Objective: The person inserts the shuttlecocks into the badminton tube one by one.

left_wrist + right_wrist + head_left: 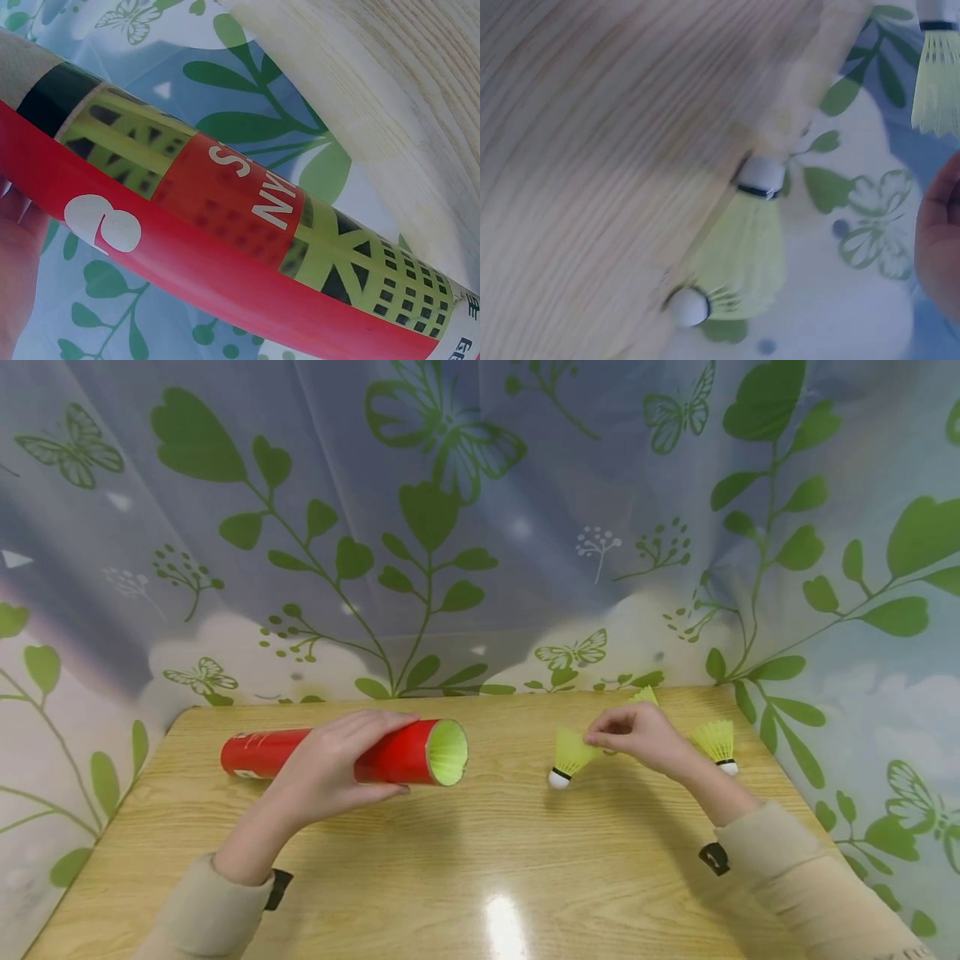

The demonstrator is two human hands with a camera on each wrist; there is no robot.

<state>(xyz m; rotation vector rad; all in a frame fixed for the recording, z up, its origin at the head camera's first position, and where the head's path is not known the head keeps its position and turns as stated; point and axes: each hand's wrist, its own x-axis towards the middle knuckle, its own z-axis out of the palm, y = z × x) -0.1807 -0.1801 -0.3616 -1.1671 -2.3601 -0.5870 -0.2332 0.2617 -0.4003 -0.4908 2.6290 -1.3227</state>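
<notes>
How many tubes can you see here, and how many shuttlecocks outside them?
Red cylindrical tube: 1
Yellow, white-tipped, cone-shaped shuttlecocks outside the tube: 3
Total visible: 4

Left grip [334, 767] curled wide, right grip [642, 737] pinched

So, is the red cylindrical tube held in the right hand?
No, the left hand grips the tube, while the right hand pinches a yellow, white-tipped shuttlecock.

Two hands [326, 768] [645, 743], one red tube [397, 756] left of centre, three yellow shuttlecocks [572, 752] [645, 695] [716, 741] at right, at least one inner shuttlecock [447, 756], two black wrist devices [278, 890] [714, 858], one tabletop [420, 885].
</notes>
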